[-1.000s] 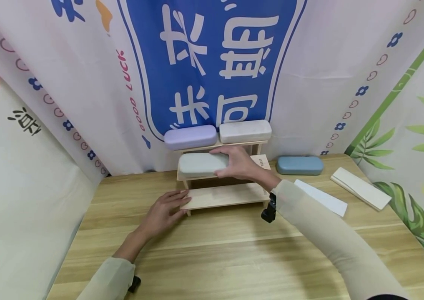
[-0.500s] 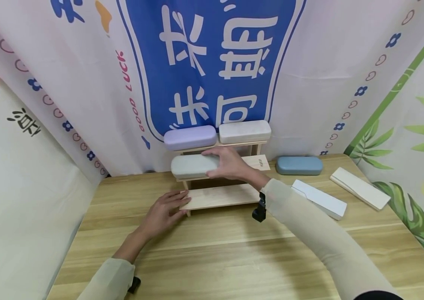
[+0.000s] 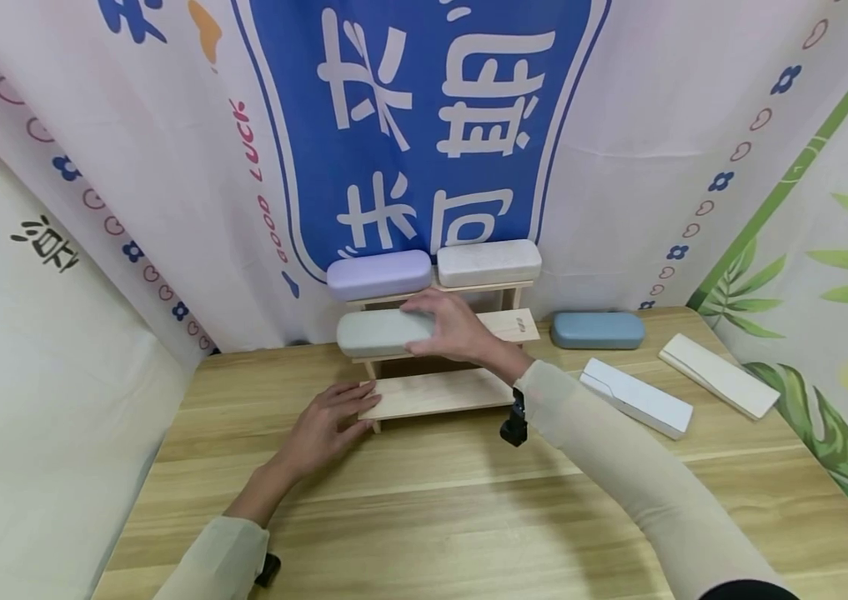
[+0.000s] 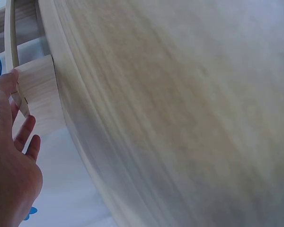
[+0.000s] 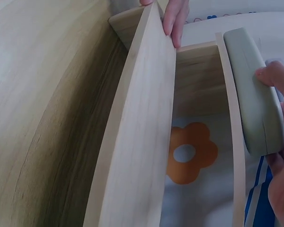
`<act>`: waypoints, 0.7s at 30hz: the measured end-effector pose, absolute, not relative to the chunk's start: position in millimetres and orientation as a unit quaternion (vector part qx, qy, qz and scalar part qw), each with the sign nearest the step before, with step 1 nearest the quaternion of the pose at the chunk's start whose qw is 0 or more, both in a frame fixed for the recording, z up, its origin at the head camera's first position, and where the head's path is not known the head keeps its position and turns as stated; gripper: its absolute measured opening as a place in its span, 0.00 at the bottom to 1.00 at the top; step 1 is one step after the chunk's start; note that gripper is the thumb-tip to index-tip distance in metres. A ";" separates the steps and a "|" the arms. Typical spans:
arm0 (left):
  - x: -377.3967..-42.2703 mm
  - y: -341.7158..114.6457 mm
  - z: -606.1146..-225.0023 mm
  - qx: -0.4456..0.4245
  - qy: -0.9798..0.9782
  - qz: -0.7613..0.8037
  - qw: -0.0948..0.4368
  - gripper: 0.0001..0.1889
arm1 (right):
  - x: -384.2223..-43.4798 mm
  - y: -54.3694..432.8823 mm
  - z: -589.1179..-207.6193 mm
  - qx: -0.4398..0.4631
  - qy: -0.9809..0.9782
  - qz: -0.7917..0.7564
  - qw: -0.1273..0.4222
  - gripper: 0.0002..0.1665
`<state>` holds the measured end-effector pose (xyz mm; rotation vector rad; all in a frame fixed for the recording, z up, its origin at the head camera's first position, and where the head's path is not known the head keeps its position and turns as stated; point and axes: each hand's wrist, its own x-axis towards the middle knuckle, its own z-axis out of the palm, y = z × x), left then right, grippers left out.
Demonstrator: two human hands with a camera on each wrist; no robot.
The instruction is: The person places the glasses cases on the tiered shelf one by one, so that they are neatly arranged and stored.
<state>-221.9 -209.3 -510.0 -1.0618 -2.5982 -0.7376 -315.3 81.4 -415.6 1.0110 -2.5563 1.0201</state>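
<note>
A three-step wooden display rack (image 3: pixel 439 395) stands on the table against the curtain. My right hand (image 3: pixel 454 327) holds a pale green glasses case (image 3: pixel 378 332) by its right end, at the left part of the middle step. In the right wrist view, the thumb lies on one side of the pale green case (image 5: pixel 253 94) and fingers are on the other. My left hand (image 3: pixel 329 425) grips the left end of the lowest step, fingers over the board and thumb by its front edge. A lilac glasses case (image 3: pixel 380 276) and a whitish speckled one (image 3: pixel 489 263) sit on the top step.
Right of the rack, a blue glasses case (image 3: pixel 598 331) lies near the curtain. A white folding case (image 3: pixel 637 398) and a cream one (image 3: pixel 720 377) lie angled on the table's right side. A printed curtain (image 3: pixel 619 192) hangs close behind the rack.
My right hand has slid the pale green case leftward along the middle step, past its left end slightly. More of that step and the white case now shows. My left hand has stayed put.
</note>
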 end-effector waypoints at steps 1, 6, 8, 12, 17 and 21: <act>-222.0 -209.3 -510.0 -0.364 -0.888 -0.253 0.120 0.23 | -315.3 81.7 -416.3 0.342 -0.867 0.346 0.107 0.38; -222.6 -209.7 -510.6 -0.367 -0.887 -0.252 0.126 0.23 | -315.0 82.5 -419.2 0.337 -0.863 0.357 0.120 0.37; -222.9 -209.6 -511.2 -0.368 -0.886 -0.251 0.130 0.23 | -314.7 82.4 -420.0 0.337 -0.861 0.358 0.127 0.36; -222.9 -209.5 -510.9 -0.367 -0.887 -0.251 0.128 0.23 | -314.3 81.4 -421.7 0.336 -0.860 0.359 0.139 0.35; -222.5 -209.7 -510.7 -0.364 -0.889 -0.250 0.124 0.23 | -313.7 80.8 -422.0 0.333 -0.856 0.370 0.142 0.34; -222.2 -209.2 -509.7 -0.363 -0.889 -0.251 0.122 0.23 | -314.0 79.8 -422.4 0.329 -0.857 0.369 0.143 0.34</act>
